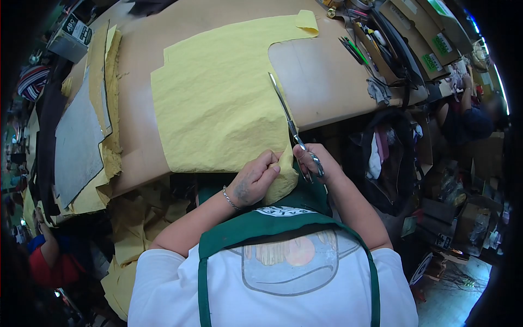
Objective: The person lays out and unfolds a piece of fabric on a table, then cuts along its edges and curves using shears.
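A large piece of yellow leather-like material (pixel 218 98) lies across the table, its near edge hanging over the front. My left hand (pixel 255 179) is closed on that near edge, pinching a folded flap which droops toward the green apron (pixel 261 220). In my right hand (pixel 318 163) is a pair of long metal scissors (pixel 287 111), fingers wrapped round the handles. The blades point away from me along the right edge of the yellow piece, and they look nearly closed. At the far right corner, a small end of the material curls over.
Stacked grey and yellow sheets (pixel 81 141) lie at the table's left side. Pens and tools in a cardboard box (pixel 376 46) stand at the right, near a grey rag (pixel 378 90). An open dark bag (pixel 389 158) hangs below. Other people (pixel 474 114) are at both sides.
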`<state>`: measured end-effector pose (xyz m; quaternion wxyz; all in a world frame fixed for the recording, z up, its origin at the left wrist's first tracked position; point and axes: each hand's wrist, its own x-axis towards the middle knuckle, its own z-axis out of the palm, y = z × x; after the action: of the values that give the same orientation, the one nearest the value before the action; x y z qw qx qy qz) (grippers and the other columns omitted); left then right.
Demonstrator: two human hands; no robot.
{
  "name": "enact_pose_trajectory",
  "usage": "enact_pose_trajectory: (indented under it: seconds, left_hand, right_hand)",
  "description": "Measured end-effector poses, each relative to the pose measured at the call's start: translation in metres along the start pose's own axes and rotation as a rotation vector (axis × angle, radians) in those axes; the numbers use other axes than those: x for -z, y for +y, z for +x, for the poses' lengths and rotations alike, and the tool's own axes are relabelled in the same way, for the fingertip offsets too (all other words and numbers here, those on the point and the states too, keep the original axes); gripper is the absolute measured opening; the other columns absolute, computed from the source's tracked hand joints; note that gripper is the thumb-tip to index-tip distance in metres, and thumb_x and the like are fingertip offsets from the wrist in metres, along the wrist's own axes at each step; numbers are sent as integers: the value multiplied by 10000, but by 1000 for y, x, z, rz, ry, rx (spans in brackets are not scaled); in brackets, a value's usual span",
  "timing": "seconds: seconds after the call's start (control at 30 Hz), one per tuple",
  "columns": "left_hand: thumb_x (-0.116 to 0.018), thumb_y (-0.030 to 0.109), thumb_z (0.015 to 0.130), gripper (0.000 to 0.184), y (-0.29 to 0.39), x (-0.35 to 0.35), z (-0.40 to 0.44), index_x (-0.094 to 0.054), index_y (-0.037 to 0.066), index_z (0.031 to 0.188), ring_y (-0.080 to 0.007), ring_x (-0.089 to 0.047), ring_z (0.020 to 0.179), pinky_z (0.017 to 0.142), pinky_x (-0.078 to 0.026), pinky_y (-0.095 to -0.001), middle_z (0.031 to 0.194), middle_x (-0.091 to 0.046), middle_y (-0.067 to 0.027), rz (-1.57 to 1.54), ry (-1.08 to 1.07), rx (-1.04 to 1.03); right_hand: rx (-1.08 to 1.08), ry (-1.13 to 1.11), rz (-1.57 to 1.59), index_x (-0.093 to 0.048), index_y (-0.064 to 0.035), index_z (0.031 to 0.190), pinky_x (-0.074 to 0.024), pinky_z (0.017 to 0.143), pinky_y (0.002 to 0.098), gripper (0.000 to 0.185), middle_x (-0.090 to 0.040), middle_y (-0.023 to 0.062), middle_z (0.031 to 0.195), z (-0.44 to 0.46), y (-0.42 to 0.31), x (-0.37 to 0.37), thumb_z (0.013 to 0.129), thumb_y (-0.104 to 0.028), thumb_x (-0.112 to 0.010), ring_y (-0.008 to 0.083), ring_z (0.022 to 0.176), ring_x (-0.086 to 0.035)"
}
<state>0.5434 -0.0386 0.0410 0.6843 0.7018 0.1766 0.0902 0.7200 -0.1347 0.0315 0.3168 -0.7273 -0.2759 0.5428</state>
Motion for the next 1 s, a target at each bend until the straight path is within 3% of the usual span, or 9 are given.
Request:
enact_pose_trajectory:
  seconds: [0.27,0.43,0.63,0.83,0.93,1.0]
  left_hand:
    - [-396,130,857,124,-1,1,0,-391,15,812,-149,-457,840,794,-366,-273,1086,-530,-175,-17,-27,15]
    - [-400,146,858,138,2,0,-3,-404,14,819,-156,-472,861,796,-372,-276,1055,-537,-157,-1,-41,33]
    - [-402,162,859,158,12,0,-10,-399,13,808,-163,-472,795,799,-374,-281,818,-512,-110,4,-85,51]
    - [-397,162,860,157,3,0,-11,-399,16,803,-153,-447,744,776,-375,-273,767,-481,-90,3,-71,-10]
    - [-405,148,850,127,0,-2,-11,-405,23,829,-213,-457,632,619,-386,-308,680,-466,-108,-20,-21,-86]
    - [-406,149,849,127,1,-2,-11,-405,24,828,-209,-453,631,618,-384,-306,678,-463,-106,-23,-21,-80]
  right_hand:
    - [-10,49,-114,-491,-43,585,-378,412,246,625,-461,10,480,-7,-3,-2,684,-659,-528,95,426,-454]
    - [-18,-8,8,-479,-42,596,-384,406,247,649,-462,21,496,4,-5,2,670,-687,-503,106,419,-452]
    - [-8,-89,81,-447,-50,585,-374,375,248,697,-440,31,495,15,-23,7,622,-746,-468,117,421,-453]
    - [2,-40,34,-443,-50,550,-381,370,249,716,-441,34,459,17,-11,8,596,-765,-465,116,403,-461]
    - [7,-30,-1,-440,-51,540,-381,373,250,720,-446,38,453,16,-9,10,594,-768,-462,117,395,-458]
    - [25,-30,-13,-440,-51,539,-382,376,250,720,-449,40,454,17,-5,11,595,-768,-463,118,393,-458]
